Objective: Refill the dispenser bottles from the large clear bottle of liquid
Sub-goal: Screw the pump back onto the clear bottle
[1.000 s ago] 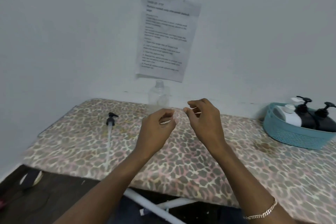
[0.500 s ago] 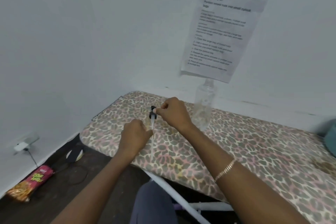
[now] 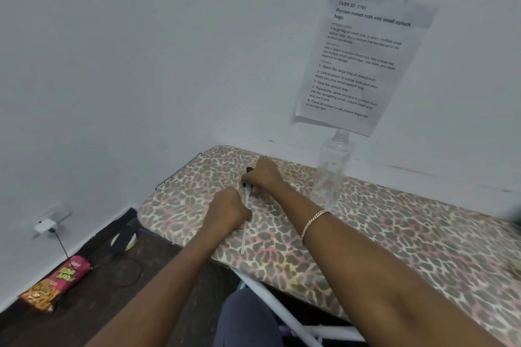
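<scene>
Snack packet [image 3: 56, 282] and floor lie nearest, off to the left of both arms and no part of the job. On the leopard-print table [image 3: 394, 234], the left hand [image 3: 229, 210] comes first. Its fingers are curled down with their tips against the white dip tube [image 3: 244, 236]. Whether they pinch the tube or only press it to the cloth cannot be told.

The tube's free end sticks out nearer than those fingers, pointing back towards the near table edge. Its long axis runs almost straight away from the person, flat on the cloth. Just beyond the left fingers, the right hand [image 3: 263, 175], with a bracelet [image 3: 314, 222] at its wrist, has its fingers wrapped round the black pump head [image 3: 249, 169] at the tube's far end.

Farther off, to the right of the right fingers and clear of them, the clear bottle [image 3: 331, 175] stands upright against the wall with its neck uncapped. How much liquid it holds is not readable. A printed sheet [image 3: 363, 59] hangs on the wall above it.

As for progress, one pump is out and lying loose. Nothing is being poured, and no dispenser bottle body shows. So the refilling looks unfinished, with this pump not yet seated in a bottle.
</scene>
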Action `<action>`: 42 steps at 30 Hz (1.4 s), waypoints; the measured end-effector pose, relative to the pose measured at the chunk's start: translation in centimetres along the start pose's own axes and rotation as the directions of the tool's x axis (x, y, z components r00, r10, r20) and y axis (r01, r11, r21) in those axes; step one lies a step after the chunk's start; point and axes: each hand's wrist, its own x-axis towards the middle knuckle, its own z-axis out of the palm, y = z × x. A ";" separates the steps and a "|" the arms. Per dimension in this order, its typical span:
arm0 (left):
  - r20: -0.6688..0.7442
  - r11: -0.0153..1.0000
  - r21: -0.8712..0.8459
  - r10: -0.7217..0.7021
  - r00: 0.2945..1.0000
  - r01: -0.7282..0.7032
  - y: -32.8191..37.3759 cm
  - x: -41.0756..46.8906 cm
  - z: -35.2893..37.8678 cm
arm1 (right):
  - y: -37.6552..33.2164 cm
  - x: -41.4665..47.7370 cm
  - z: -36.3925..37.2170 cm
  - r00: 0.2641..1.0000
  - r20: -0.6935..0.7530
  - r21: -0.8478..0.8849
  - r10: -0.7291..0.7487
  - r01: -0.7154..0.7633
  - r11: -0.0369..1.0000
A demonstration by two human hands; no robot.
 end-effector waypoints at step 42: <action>-0.068 0.922 -0.187 0.331 0.941 -0.338 19.2 -0.3 2.5 | -3.1 -8.7 -31.8 0.622 -0.701 0.038 -0.350 0.522 0.852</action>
